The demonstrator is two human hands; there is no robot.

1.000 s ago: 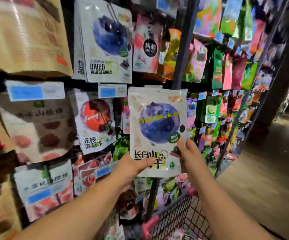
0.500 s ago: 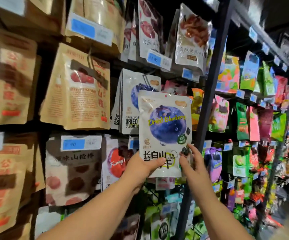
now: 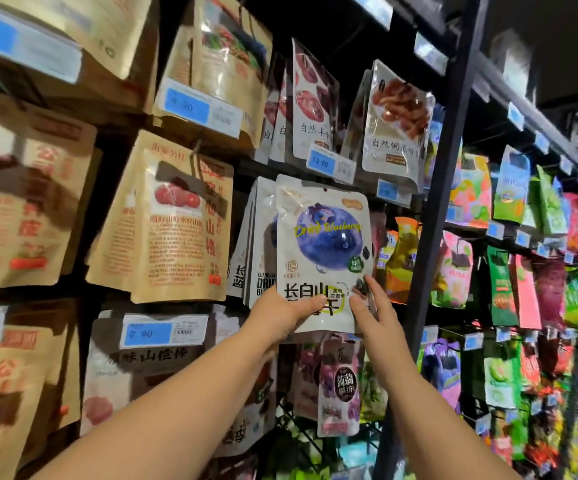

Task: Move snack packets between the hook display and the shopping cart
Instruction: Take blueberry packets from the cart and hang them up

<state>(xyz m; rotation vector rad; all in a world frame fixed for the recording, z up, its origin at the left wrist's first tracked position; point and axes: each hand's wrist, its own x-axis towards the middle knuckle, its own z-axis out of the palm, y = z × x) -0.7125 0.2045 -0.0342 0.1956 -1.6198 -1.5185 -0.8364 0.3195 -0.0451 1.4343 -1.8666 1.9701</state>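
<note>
Kraft packets [image 3: 162,220] hang at left above a blue price tag [image 3: 164,330], both untouched. Matching blueberry packets [image 3: 256,237] hang on their hook just right of these. Left hand [image 3: 280,313] grips the bottom edge of the dried blueberry packet [image 3: 325,251], thumb across the front. Right hand [image 3: 370,306] pinches its lower right corner, left of the black upright [image 3: 447,202]. A second ago the packet was held lower, above the shopping cart. It has since been raised against the matching row, and the cart has left the view. Judgement: return to the display is under way. Whether the hanging hole has caught the hook cannot be told.
</note>
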